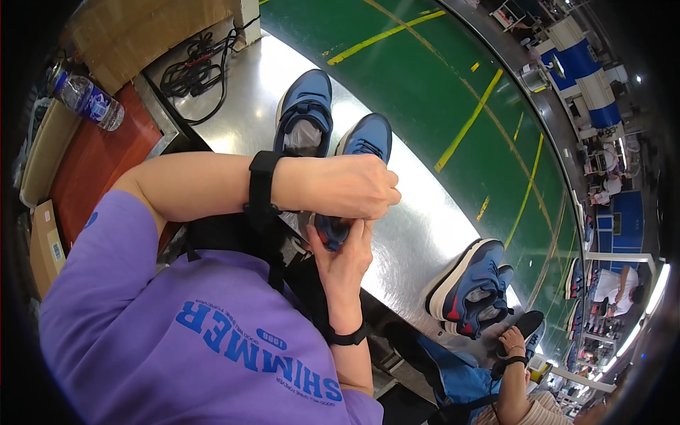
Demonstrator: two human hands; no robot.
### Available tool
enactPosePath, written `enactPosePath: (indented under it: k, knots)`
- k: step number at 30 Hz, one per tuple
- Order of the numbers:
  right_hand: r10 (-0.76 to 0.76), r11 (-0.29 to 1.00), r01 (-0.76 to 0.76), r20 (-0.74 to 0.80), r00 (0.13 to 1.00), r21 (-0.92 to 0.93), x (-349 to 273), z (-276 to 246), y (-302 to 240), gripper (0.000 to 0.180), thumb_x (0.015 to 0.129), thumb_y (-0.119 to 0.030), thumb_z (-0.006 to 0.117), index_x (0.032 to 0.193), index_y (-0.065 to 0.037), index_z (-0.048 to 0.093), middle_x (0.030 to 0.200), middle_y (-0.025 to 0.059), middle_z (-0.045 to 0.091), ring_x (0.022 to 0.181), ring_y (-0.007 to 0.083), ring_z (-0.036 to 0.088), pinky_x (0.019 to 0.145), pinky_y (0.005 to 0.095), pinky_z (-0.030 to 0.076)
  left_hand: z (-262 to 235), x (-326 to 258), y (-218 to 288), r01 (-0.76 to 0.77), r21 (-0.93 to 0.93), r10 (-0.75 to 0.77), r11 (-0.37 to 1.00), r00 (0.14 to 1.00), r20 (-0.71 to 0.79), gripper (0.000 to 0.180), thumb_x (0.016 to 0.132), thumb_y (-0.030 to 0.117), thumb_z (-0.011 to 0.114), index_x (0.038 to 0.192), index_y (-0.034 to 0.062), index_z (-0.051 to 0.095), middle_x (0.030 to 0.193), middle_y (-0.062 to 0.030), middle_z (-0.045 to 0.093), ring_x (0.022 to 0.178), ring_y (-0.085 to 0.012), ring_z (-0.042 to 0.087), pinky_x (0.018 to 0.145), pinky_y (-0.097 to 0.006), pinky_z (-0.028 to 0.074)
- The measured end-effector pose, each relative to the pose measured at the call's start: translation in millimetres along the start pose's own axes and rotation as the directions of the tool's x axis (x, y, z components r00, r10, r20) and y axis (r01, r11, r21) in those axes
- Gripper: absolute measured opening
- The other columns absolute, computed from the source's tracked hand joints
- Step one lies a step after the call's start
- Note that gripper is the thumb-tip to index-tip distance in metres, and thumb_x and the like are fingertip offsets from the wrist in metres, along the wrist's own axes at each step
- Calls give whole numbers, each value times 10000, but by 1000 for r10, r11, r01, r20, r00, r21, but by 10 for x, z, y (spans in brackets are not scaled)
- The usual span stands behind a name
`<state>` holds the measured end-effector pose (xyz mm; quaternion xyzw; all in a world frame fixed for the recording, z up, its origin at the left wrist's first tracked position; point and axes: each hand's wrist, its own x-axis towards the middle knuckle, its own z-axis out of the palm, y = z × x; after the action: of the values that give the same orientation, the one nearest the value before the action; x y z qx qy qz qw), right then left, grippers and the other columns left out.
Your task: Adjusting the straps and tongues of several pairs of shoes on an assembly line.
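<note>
The right hand (346, 258) holds one blue shoe (370, 132) at the heel, and the left hand (358, 185), curled, is above this blue shoe. Left of it stands a second shoe (310, 99); well to the blue shoe's right are other shoes (473, 276) and a co-worker's hand (513, 341).

The tabletop (411, 241) is a long strip of shiny metal, bright with reflected light. On it a blue shoe (306, 106) stands sole down, pale stuffing (303, 137) in its opening. Left of the blue shoe, a black cable (190, 74) lies loosely coiled. Well to its right, two more shoes (473, 276) sit close together.
</note>
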<state>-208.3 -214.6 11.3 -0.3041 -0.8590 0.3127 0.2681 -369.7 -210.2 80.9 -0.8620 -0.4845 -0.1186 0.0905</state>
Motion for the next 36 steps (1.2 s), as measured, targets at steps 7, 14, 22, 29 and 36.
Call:
enactPosePath:
  k: [7, 14, 22, 29, 36]
  knots:
    - [102, 966, -96, -13, 995, 240, -89, -46, -41, 705, 763, -181, 783, 1295, 33, 372, 1306, 258, 472, 1055, 372, 595, 860, 388, 500, -139, -154, 305, 231, -102, -250, 968, 931, -265, 298, 658, 170, 700, 895, 20, 602, 872, -80, 583, 864, -235, 583, 728, -321, 477]
    - [436, 587, -447, 201, 877, 675, -36, -284, 308, 335, 1029, -280, 412, 1022, 12, 574, 907, 87, 639, 823, 126, 603, 759, 244, 479, 82, -444, 654, 444, -160, -468, 882, 867, -171, 363, 703, 335, 744, 808, 36, 567, 777, -85, 564, 743, -241, 565, 759, -350, 448]
    - [468, 438, -693, 513, 720, 572, 41, -486, 218, 570, 1000, -529, 347, 696, -86, 540, 507, -21, 461, 398, 51, 364, 401, 185, 278, 115, -661, 831, 276, -319, -284, 907, 958, 22, 266, 691, 235, 734, 712, 55, 538, 575, -79, 554, 598, -249, 588, 777, -321, 456]
    - [424, 5, -651, 588, 689, 759, 180, -530, 260, 321, 971, -278, 541, 706, -100, 513, 491, -50, 392, 391, 34, 299, 398, 196, 232, 143, -609, 827, 329, -395, -330, 858, 942, 69, 256, 728, 229, 716, 712, 55, 529, 550, -78, 540, 575, -255, 583, 775, -322, 458]
    - [417, 38, -502, 443, 793, 864, 497, -744, 196, 272, 952, -226, 575, 720, -95, 519, 502, -65, 392, 395, 35, 301, 412, 205, 234, 195, -600, 904, 305, -549, -429, 778, 897, -110, 195, 753, 181, 712, 823, 25, 617, 605, -88, 551, 612, -262, 578, 833, -352, 454]
